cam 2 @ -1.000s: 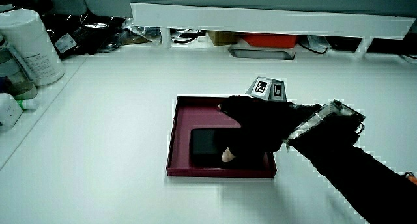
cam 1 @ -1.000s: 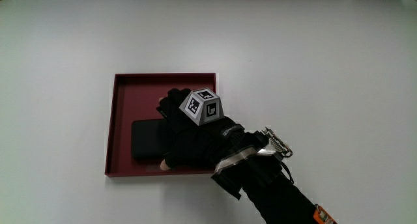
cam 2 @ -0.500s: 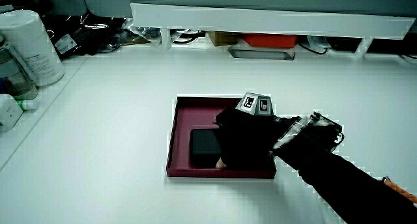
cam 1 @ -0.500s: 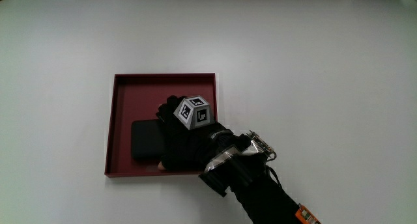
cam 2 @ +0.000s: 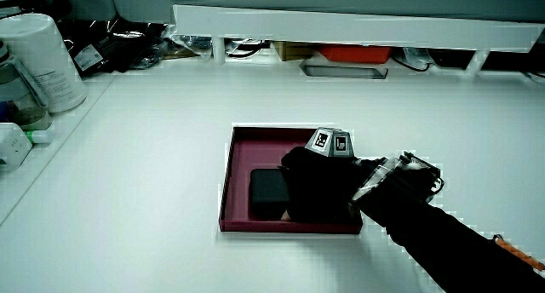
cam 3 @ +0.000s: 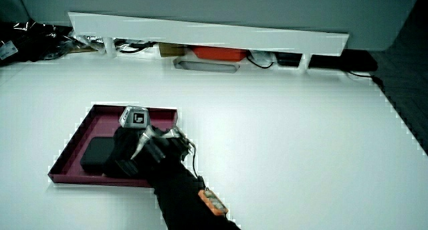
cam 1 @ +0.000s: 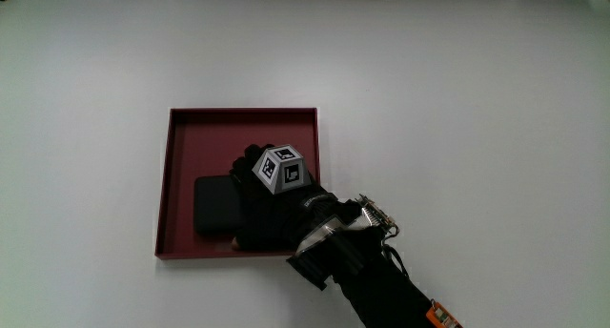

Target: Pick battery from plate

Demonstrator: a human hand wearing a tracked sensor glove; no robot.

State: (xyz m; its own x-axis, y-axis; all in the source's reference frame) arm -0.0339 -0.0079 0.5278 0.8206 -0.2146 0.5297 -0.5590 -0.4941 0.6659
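The hand (cam 1: 262,204) has slid further over the battery (cam 1: 217,206) since a sec ago, w/ the forearm drawn in closer to the plate (cam 1: 176,147). The thumb tip that showed at the near rim is tucked out of sight now. Fingers look curled down round the battery's end, prob. closing on it, but I can't tell for sure they've got it. Battery is flat in the plate, in the part nearer the person, not lifted yet.

Room: the plate's low rim sits just beside the knuckles, so it wants a straight-up lift. Tabletop (cam 1: 457,109) around the plate is bare; clutter and the partition (cam 2: 341,25) are well apart.
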